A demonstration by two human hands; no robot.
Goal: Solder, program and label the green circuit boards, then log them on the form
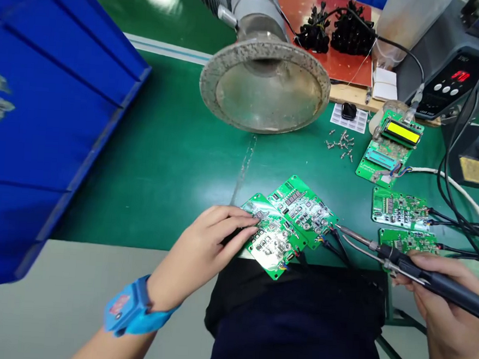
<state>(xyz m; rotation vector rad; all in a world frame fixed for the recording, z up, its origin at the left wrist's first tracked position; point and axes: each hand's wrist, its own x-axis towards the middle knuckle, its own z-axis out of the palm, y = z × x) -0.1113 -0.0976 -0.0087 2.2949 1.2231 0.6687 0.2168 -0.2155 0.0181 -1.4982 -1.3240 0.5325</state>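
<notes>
My left hand (219, 233), with a blue wristband (132, 306) on its wrist, grips the left edge of a green circuit board (274, 245) at the bench's front edge. A second circuit board (299, 205) lies against it, behind and to the right. My right hand (440, 292) is closed around a soldering iron (406, 265) with a thin metal feed tube along it. The iron's tip points left, close to the second board's right corner, where dark cables come off; I cannot tell whether it touches. Two more wired boards lie near my right hand, one circuit board (401, 209) behind another (407, 240).
A round fume extractor hood (266, 88) hangs over the green bench (175, 158). On the left stands a large blue bin (49, 133). Small metal parts (342, 144), a board with a yellow display (391, 149), a soldering station (455, 80) and black cable bundles (352, 31) occupy the back right.
</notes>
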